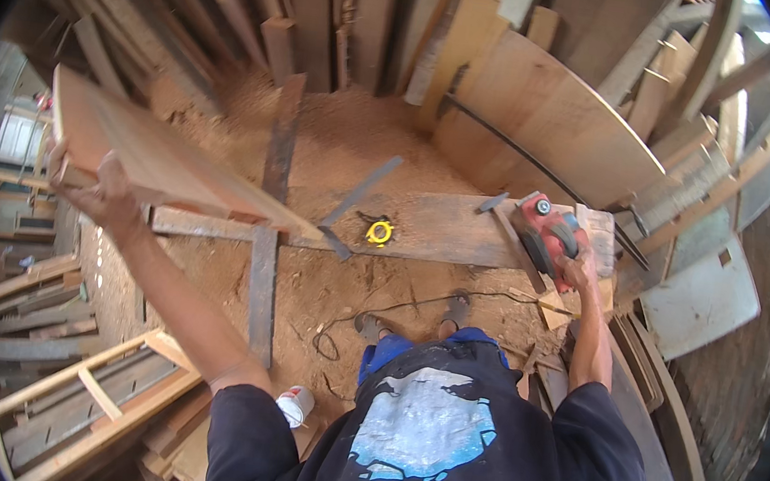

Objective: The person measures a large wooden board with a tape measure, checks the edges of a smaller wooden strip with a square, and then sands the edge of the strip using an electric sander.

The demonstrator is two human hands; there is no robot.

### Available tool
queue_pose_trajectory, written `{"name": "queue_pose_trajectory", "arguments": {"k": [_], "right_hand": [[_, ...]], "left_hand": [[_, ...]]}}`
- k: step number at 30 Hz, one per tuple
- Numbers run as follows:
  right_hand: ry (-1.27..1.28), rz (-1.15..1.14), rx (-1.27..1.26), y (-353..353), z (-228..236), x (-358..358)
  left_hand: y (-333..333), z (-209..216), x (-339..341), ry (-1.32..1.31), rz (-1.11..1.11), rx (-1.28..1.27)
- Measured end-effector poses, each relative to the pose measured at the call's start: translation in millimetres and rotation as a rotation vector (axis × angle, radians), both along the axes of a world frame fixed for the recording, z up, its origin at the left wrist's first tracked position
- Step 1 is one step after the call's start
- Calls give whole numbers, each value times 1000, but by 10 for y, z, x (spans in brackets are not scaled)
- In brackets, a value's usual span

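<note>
Left hand (107,196) grips board (153,149); right hand (581,269), red power tool (546,230) (tape measure (379,232) between).

- two bare hands: left hand (107,195), right hand (579,270)
- one held board (157,158)
- one red power planer (539,222)
- one hammer (517,246)
- one yellow tape measure (379,232)
- one white bucket (294,406)
- two feet (456,311)
- leaning planks (314,14), too many to count
</note>
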State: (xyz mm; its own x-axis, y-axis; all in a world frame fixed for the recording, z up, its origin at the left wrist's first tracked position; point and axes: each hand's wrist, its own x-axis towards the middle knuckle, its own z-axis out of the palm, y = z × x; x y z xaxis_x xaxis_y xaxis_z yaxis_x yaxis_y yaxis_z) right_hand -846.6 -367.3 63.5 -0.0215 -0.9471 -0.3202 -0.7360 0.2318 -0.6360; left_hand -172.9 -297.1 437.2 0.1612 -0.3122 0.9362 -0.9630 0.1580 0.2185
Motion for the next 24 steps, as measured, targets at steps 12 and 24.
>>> {"name": "queue_pose_trajectory", "arguments": {"k": [12, 24], "right_hand": [[466, 336, -64, -241, 558, 443], [-287, 770, -376, 209, 2548, 4068]], "left_hand": [[-45, 77, -536, 323, -53, -27], [-37, 81, -382, 166, -70, -167]]}}
